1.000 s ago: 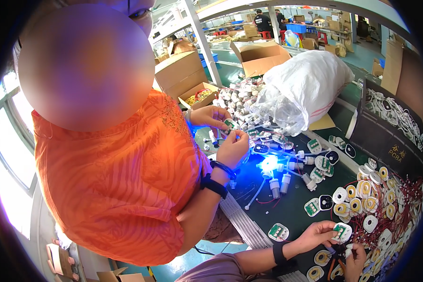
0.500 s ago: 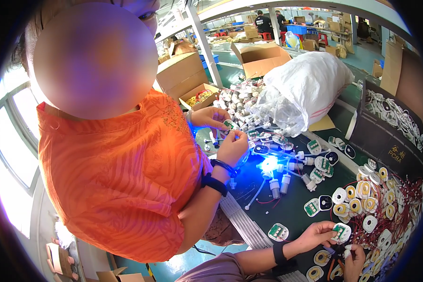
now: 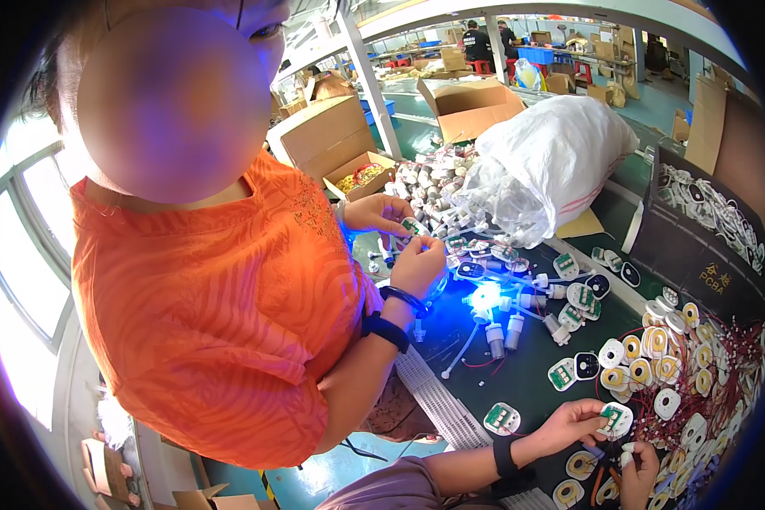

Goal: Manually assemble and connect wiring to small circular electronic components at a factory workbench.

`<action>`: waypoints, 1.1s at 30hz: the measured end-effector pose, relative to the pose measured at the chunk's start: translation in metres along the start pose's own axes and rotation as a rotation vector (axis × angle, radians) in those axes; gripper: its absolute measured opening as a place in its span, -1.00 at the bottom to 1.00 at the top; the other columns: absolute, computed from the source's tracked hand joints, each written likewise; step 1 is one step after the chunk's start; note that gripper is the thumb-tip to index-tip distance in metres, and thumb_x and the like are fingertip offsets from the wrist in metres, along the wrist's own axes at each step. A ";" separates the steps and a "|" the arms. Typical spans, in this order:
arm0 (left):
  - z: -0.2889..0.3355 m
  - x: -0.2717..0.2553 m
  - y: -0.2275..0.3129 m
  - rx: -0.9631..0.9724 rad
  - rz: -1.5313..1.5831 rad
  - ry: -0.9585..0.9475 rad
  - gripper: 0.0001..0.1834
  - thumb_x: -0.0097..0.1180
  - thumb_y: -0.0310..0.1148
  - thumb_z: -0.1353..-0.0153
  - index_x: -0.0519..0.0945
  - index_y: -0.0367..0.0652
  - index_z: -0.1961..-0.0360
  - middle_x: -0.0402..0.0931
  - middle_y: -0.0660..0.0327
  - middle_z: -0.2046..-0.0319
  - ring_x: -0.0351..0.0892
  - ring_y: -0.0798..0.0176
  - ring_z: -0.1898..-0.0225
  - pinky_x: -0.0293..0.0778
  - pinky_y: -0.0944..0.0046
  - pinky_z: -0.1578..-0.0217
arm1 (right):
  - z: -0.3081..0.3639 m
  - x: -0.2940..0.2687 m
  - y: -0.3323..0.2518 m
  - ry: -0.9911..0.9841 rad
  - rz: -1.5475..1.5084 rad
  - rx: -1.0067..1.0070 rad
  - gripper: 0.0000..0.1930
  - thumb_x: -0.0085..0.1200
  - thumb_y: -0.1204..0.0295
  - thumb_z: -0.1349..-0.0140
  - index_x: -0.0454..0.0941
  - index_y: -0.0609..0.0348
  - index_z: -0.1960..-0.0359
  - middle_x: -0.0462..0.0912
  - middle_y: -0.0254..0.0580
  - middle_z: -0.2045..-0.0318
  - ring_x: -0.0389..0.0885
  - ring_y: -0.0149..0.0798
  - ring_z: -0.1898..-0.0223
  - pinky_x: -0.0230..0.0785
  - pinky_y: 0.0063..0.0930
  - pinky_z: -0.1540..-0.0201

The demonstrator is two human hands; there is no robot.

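Observation:
At the lower right, my left hand (image 3: pixel 574 425), with a black band at its wrist, pinches the edge of a white rounded housing with a green circuit board (image 3: pixel 616 420). Close below it is my right hand (image 3: pixel 640 478), cut by the lower edge. Its thumb and finger are bent together around a small white piece or white fingertip cover that I cannot make out. A similar housing with a green board (image 3: pixel 501 418) lies on the dark green worktop to the left of my left hand.
Coils with red wires (image 3: pixel 654 365) heap at right, below a black bin (image 3: pixel 697 246) of white cables. A co-worker in an orange shirt (image 3: pixel 212 323) handles a green-board part at left. Motors surround a bright blue light (image 3: pixel 486 296); a white sack (image 3: pixel 561 161) lies behind.
My hands stay almost in place, with the housing still in my left hand. The co-worker's head and upper body have shifted slightly.

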State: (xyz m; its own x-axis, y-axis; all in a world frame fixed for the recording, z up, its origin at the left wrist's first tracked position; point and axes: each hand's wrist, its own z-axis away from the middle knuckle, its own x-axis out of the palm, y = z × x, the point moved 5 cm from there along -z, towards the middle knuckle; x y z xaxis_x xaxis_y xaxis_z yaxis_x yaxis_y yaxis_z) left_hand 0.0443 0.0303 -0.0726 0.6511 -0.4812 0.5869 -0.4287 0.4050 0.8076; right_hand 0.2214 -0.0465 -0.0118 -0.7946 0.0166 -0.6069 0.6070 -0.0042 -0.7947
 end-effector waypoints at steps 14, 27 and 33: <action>0.000 0.005 0.000 0.000 0.014 0.037 -0.74 0.00 -0.35 -0.28 0.46 -0.21 0.06 0.55 0.29 0.28 0.54 0.47 0.33 0.50 0.49 0.40 | 0.001 -0.005 -0.013 0.006 0.026 -0.033 -0.79 -0.05 0.49 -0.20 0.52 0.29 0.17 0.58 -0.15 0.27 0.49 -0.28 0.21 0.31 -0.45 0.08; 0.000 0.004 -0.001 -0.006 0.013 0.037 -0.75 0.01 -0.35 -0.27 0.46 -0.22 0.07 0.55 0.29 0.30 0.54 0.47 0.35 0.51 0.48 0.41 | 0.002 -0.005 -0.012 0.009 0.036 -0.056 -0.79 -0.05 0.50 -0.19 0.52 0.30 0.17 0.58 -0.13 0.25 0.50 -0.26 0.19 0.31 -0.44 0.06; 0.000 0.003 -0.001 -0.008 0.002 0.038 -0.75 0.01 -0.36 -0.27 0.46 -0.22 0.07 0.54 0.29 0.29 0.54 0.46 0.34 0.50 0.48 0.40 | 0.002 -0.005 -0.014 -0.011 0.025 -0.042 -0.79 -0.04 0.50 -0.18 0.52 0.30 0.18 0.58 -0.13 0.25 0.50 -0.26 0.18 0.30 -0.44 0.05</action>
State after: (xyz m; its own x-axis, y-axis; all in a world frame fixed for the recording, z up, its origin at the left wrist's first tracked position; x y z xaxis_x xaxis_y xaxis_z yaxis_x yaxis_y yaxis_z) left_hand 0.0471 0.0285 -0.0714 0.6736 -0.4506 0.5858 -0.4250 0.4124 0.8058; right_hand 0.2173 -0.0483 0.0023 -0.7791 0.0060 -0.6269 0.6266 0.0379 -0.7784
